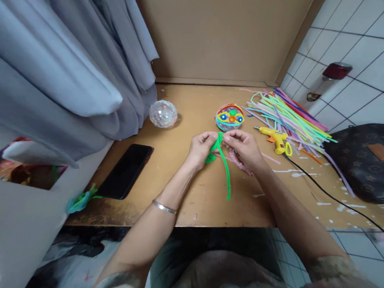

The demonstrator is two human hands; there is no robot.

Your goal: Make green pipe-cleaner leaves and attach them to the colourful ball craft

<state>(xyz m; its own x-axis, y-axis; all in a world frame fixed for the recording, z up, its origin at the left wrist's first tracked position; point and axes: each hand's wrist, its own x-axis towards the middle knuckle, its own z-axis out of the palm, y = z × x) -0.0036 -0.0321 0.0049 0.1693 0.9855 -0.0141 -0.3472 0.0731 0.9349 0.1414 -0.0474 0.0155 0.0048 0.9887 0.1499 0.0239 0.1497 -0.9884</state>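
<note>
Both hands meet over the middle of the table, pinching a green pipe cleaner (227,172) whose loose end hangs down between them. My left hand (201,150) is closed on the folded green part, its thumb and fingers pressed together. My right hand (244,146) pinches the green piece from the other side, touching its upper end. Under the right hand lies a pink twisted pipe cleaner (236,160), partly covered. Just beyond the hands stands a ball decorated with coloured pipe cleaners (229,117), bearing two blue-and-white eye shapes and an orange centre.
A clear ball (163,114) sits at the back left, and a black phone (125,171) lies nearer. At right are a pile of pipe cleaners (286,113), a yellow glue gun (275,139) with a black cord, and a dark patterned bag (368,164). A grey curtain (104,57) hangs left.
</note>
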